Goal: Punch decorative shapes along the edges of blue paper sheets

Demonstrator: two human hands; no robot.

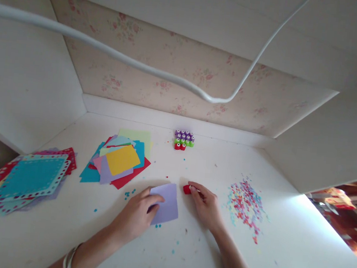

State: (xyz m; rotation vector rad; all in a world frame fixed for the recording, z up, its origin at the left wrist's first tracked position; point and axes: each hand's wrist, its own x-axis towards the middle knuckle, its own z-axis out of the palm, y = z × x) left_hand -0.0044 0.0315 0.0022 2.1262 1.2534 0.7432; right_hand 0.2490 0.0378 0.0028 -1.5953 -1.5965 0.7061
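Observation:
A lilac paper square [169, 200] lies flat on the white desk [205, 253] in front of me. My left hand [137, 214] rests on its left edge, fingers curled over the paper and pressing it down. My right hand [205, 203] is just to the right of the sheet, fingertips closed on a small red punch [187, 189] that sits at the paper's upper right corner.
A loose stack of coloured paper squares [120, 160] lies behind my left hand. Punched sheets [27, 179] pile at the far left. Small purple, green and red punches [183, 139] cluster near the back wall. Confetti [245, 204] is heaped to the right. A white cable [159, 72] hangs overhead.

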